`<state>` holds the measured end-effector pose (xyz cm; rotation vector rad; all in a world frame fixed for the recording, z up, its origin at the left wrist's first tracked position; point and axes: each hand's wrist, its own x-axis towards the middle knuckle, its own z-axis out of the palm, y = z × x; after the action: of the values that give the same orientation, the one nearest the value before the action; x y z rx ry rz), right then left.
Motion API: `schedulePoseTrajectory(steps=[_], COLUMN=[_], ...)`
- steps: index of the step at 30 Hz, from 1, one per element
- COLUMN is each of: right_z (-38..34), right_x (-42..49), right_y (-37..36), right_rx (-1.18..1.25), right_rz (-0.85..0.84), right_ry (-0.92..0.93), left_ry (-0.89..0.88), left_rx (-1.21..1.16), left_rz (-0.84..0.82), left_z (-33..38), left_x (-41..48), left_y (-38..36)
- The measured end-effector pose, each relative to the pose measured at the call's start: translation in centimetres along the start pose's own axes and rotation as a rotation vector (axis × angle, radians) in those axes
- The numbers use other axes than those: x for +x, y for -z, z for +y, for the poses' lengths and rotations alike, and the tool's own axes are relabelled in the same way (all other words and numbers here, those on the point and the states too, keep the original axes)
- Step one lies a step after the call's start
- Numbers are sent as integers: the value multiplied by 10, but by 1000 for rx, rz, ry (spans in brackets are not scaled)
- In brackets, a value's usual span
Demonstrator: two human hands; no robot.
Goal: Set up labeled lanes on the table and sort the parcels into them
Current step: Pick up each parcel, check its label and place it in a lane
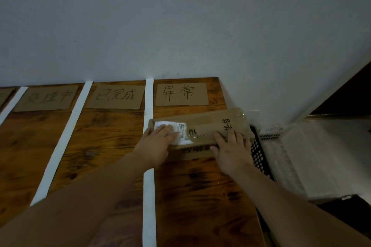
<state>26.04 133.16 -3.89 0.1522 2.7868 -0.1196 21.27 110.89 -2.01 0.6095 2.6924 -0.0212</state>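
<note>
**1. Table** (100,146). Dark wood, set against a white wall (180,16). It is divided into lanes by white tape: a left strip (12,104), a middle strip (66,140) and a right strip (149,196).

**2. Lane cards.** Cardboard, laid at the far end of each lane. A cut-off card at the left frame edge cannot be read. After it are listed the "处理中" card (46,98), the "已完成" card (115,96) and the "异常" card (180,94).

**3. Left hand** (154,144). Laid flat with fingers straight and close together, pressed on the white shipping slip (181,128) at the parcel's left end.

**4. Parcel** (206,126). A long brown carton, hand-marked "异常". It is laid crosswise in the rightmost lane, just before the matching card. Its left end covers the right strip, and its right end projects past the table's edge.

**5. Right hand** (230,150). Fingers are laid straight over the parcel's top and the thumb is set against its near side. Nothing is pinched.

**6. Black perforated crate** (259,152). Beside the table's right edge, below the overhanging end.

**Step in hand.** The lanes are judged to be set up, and a parcel is being placed in its lane.

**Next move.** Release is called for. Turning the parcel lengthwise first is probably advisable, so that it clears the strip and is fully borne by the table. No other parcels are in view.
</note>
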Motion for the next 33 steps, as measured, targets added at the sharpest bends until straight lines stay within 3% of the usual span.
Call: schedulePoseTrajectory(steps=[5,11,15,18,26,33], right_z=[-12,-18,-20,-40,-178,-371], right_x=[32,60,56,41,-13,-72], right_y=[7,21,36,64,149,169], right_rx=[11,54,21,14,-12,8], right_rz=[30,-13,-99,-38,124,123], right_ry=[-30,-74,-68,23,336,527], left_ry=[94,110,139,213,481,693], left_rx=[-9,-8,-136,-263,-419,-413], left_rz=[93,66,38,71,191,426], left_z=[-9,-17,-27,-49,-161,-299], left_x=[32,60,45,8,-165,-340], left_y=[2,15,22,36,79,105])
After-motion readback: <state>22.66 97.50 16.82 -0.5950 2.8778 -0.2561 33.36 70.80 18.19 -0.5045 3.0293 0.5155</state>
